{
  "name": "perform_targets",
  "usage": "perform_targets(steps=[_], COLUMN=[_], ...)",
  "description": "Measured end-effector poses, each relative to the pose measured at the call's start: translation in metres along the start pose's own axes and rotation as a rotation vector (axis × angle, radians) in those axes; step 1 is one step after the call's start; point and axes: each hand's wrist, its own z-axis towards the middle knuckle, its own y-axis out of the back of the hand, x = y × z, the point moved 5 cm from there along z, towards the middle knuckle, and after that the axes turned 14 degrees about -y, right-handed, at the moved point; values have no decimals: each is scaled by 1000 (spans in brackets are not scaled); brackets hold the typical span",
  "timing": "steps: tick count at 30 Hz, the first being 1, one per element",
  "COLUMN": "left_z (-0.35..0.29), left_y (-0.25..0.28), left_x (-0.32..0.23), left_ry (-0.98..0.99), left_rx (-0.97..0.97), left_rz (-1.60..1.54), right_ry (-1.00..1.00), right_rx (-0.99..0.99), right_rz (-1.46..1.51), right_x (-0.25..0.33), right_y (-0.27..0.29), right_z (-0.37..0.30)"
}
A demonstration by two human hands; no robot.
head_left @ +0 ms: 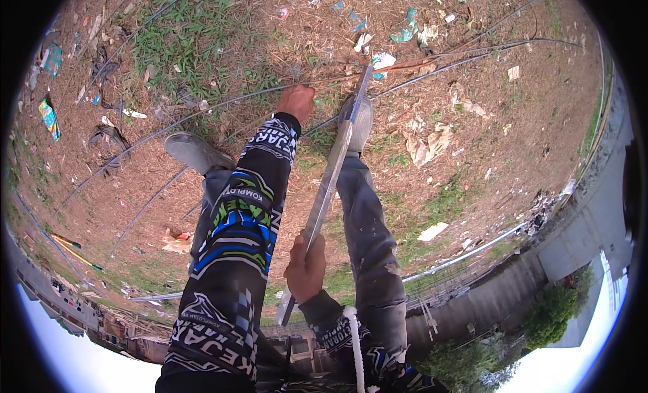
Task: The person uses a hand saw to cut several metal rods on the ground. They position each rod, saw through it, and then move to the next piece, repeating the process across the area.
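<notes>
My left hand (297,101) reaches down to the ground and is closed around a long thin metal rod (236,94) lying across the dry grass. Its fingertips are hidden from above. My right hand (305,266), nearer my body, is shut on a long, flat grey metal bar (329,178). The bar slants away from me, its short near end sticking out below my fist. Its far end passes over my right shoe (358,119) and crosses above the rods. Whether it touches them, I cannot tell.
More thin rods (472,55) run across the littered ground. Crumpled brown paper (428,142) lies right of my right shoe; my left shoe (198,152) stands near a rod. Plastic scraps (48,119) lie far left. A yellow-handled tool (77,252) rests at the left. A white cord (355,349) hangs near my waist.
</notes>
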Motion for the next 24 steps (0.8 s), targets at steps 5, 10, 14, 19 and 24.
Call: perform_targets(steps=[5,10,14,19,24], left_z=[-6,-7,-9,-16,-18], left_y=[11,12,13,10,-2], left_x=[26,22,27,5,11], left_ry=[73,81,71,-17,-1], left_rx=[-90,-93,-9,-93,-49], left_rz=[53,-1,3,-34,-3], right_ry=[89,46,162,-202,-20], right_rx=[-116,-107,-157,159,25], right_rz=[-56,-29,-36,392,153], right_x=[2,8,14,47,1], right_y=[-44,-53,-38,10,-15], right_z=[13,7,-4,-32,-9])
